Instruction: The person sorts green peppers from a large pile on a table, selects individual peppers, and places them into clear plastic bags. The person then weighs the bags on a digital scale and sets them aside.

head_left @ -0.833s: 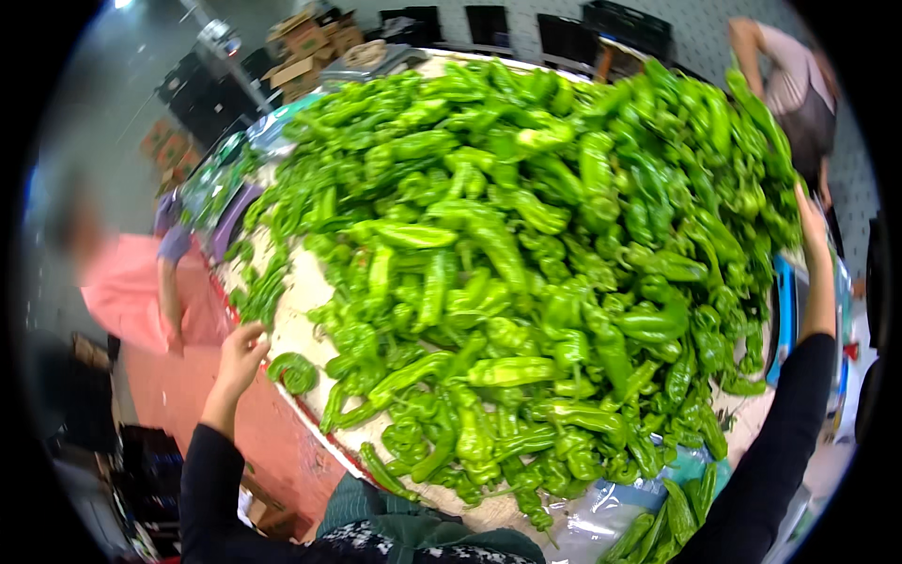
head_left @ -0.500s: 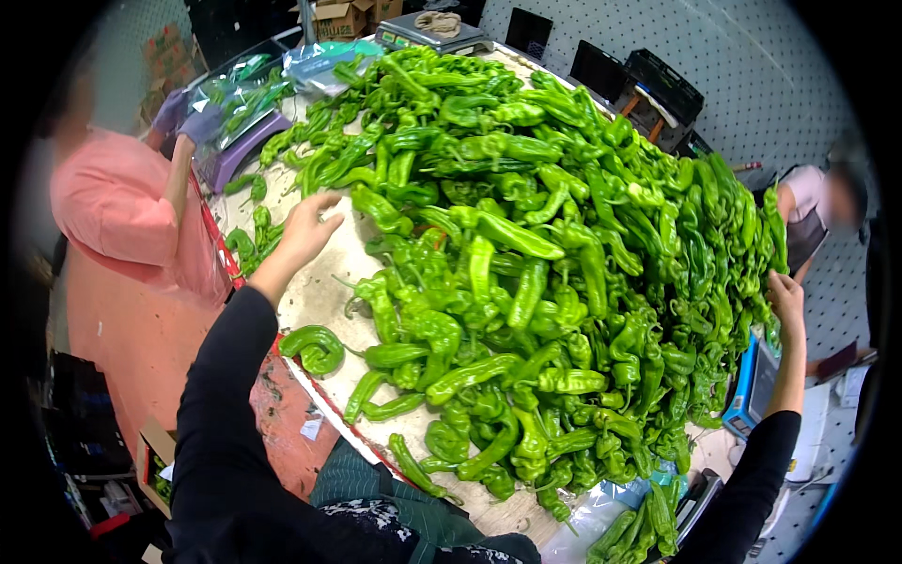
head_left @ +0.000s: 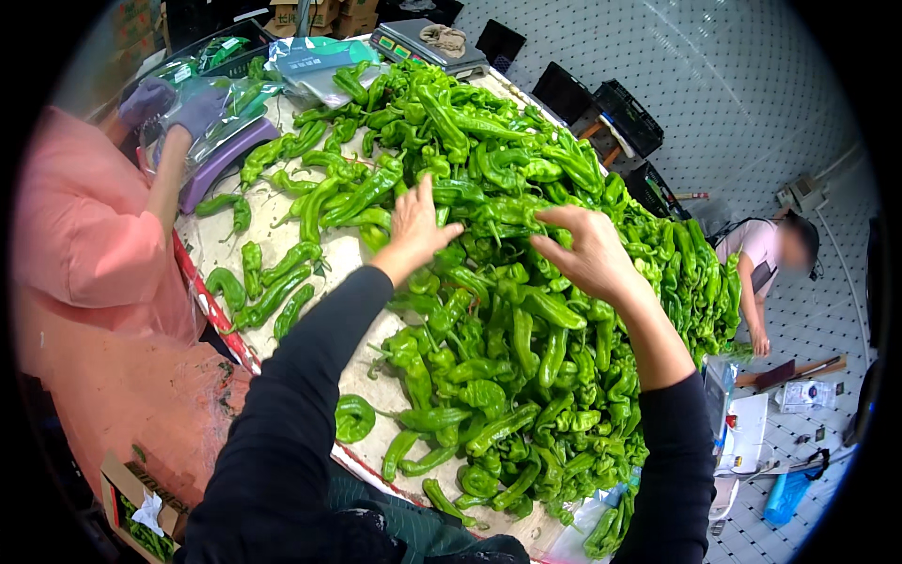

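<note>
Left hand (head_left: 419, 228): ours, fingers spread, over the long green peppers (head_left: 517, 343); we cannot tell about contact.
Right hand (head_left: 590, 252): ours, thumb and fingers curved apart above them.
Peppers: heaped on our pale table (head_left: 363, 362).
Leftward: a co-worker's gloved hand (head_left: 199, 111) at a clear bag (head_left: 237, 115).
Far edge: our scale (head_left: 406, 47) bearing cloth (head_left: 443, 39).

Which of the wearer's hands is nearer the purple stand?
Left. The left hand is right of the purple stand, over the peppers; the right hand is farther right, also over peppers.
</note>
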`<action>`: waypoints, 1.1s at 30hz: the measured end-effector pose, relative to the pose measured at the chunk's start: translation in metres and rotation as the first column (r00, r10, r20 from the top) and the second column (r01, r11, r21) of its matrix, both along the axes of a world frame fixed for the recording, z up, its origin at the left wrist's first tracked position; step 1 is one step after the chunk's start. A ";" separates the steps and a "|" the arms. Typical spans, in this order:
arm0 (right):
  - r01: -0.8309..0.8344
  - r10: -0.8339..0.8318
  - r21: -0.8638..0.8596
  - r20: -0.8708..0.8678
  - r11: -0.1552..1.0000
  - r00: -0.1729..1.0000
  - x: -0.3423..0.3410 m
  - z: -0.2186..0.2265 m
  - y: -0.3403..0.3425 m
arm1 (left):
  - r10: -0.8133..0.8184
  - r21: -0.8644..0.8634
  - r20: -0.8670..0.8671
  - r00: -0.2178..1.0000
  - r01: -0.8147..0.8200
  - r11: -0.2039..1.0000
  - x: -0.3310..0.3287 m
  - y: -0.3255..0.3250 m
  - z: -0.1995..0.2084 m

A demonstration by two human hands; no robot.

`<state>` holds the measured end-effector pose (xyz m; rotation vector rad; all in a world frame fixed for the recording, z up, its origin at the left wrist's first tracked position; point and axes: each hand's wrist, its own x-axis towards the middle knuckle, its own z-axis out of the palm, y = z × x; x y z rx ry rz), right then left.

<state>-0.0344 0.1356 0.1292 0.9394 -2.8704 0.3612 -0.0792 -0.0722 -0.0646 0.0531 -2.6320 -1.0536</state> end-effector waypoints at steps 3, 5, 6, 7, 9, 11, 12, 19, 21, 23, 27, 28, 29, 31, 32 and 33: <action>-0.037 0.052 0.101 -0.153 0.994 0.987 -0.063 -0.019 -0.042 | -0.090 0.052 -0.127 0.988 0.098 0.994 0.018 0.001 -0.010; 0.080 -0.022 0.190 -0.290 0.979 0.957 -0.108 -0.034 -0.059 | -0.206 -0.239 -0.380 0.902 0.120 0.964 0.034 0.007 -0.014; 0.140 -0.068 0.242 -0.285 0.960 0.956 -0.132 -0.040 -0.067 | -0.331 -0.309 -0.429 0.841 0.208 0.928 0.042 0.005 -0.017; 0.182 -0.098 0.291 -0.280 0.939 0.955 -0.155 -0.049 -0.079 | -0.396 -0.371 -0.477 0.785 0.229 0.900 0.051 0.000 -0.019; 0.256 -0.134 0.261 -0.406 0.931 0.904 -0.193 -0.080 -0.082 | -0.590 -0.375 -0.367 0.719 0.466 0.802 0.074 -0.010 -0.014; 0.342 -0.255 0.319 -0.283 0.884 0.924 -0.204 -0.095 -0.108 | -0.693 -0.368 -0.450 0.563 0.590 0.719 0.093 -0.023 -0.018; 0.373 -0.301 0.350 -0.243 0.859 0.922 -0.207 -0.100 -0.111 | -0.705 -0.325 -0.495 0.507 0.644 0.692 0.099 -0.028 -0.021; 0.329 -0.198 0.476 -0.305 0.815 0.932 -0.177 -0.098 -0.094 | -0.019 0.634 0.070 0.997 -0.030 0.773 0.069 -0.060 -0.030; 0.374 -0.269 0.446 -0.282 0.813 0.921 -0.152 -0.081 -0.094 | 0.114 0.493 0.286 0.951 -0.248 0.834 0.039 -0.068 -0.057; 0.405 -0.327 0.356 -0.261 0.842 0.908 -0.126 -0.065 -0.092 | 0.281 0.435 0.442 0.852 -0.478 0.763 0.026 -0.061 -0.051; 0.503 -0.476 -0.135 0.190 0.854 0.859 -0.084 -0.057 -0.063 | 0.248 0.527 0.653 0.715 -0.665 0.530 -0.007 -0.061 -0.061; 0.506 -0.425 -0.257 0.312 0.824 0.850 -0.070 -0.060 -0.066 | 0.259 0.526 0.676 0.690 -0.698 0.487 -0.015 -0.056 -0.053; 0.517 -0.352 -0.371 0.428 0.771 0.832 -0.054 -0.067 -0.073 | 0.269 0.518 0.701 0.661 -0.730 0.446 -0.019 -0.054 -0.047; 0.452 -0.247 -0.397 0.469 0.799 0.848 -0.043 -0.090 -0.089 | 0.333 0.432 0.734 0.592 -0.785 0.443 -0.029 -0.056 -0.047; 0.447 -0.252 -0.352 0.480 0.822 0.841 -0.038 -0.094 -0.105 | 0.358 0.363 0.765 0.536 -0.817 0.448 -0.033 -0.056 -0.044; 0.390 -0.252 -0.262 0.436 0.883 0.864 -0.039 -0.097 -0.122 | 0.384 0.292 0.791 0.476 -0.846 0.447 -0.035 -0.057 -0.042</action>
